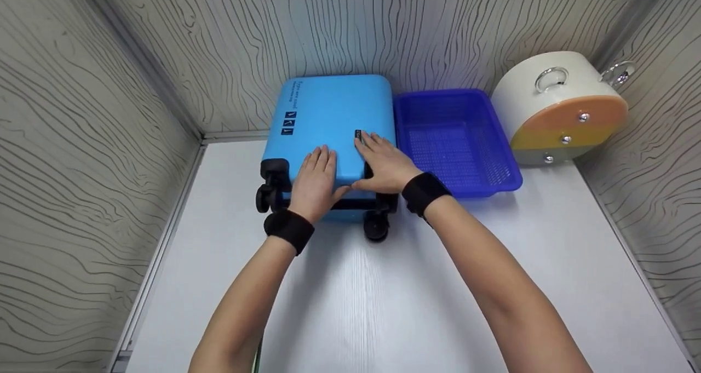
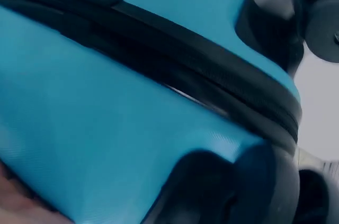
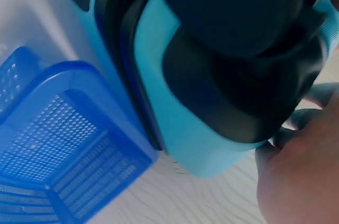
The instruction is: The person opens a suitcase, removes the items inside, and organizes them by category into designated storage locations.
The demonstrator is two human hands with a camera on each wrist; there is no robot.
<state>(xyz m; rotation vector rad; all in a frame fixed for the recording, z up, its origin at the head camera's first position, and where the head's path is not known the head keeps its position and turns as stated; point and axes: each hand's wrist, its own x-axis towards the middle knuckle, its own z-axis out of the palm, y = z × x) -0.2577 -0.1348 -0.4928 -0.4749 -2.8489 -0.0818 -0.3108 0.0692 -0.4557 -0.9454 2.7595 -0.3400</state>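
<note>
A bright blue hard-shell suitcase lies flat on the white table, its black wheels facing the person. My left hand rests with straight fingers on its top near the front edge. Beside it, my right hand lies spread over the front right corner, fingertips by a small black label. The two thumbs come close together at the front edge. In the left wrist view the black zipper seam runs along the suitcase's side. The right wrist view has a wheel large in front, with the right hand's fingers at the shell.
A blue plastic basket stands right against the suitcase's right side. Further right is a cream rounded drawer box with orange, yellow and grey drawer fronts and ring handles. Wood-patterned walls close in the back and both sides.
</note>
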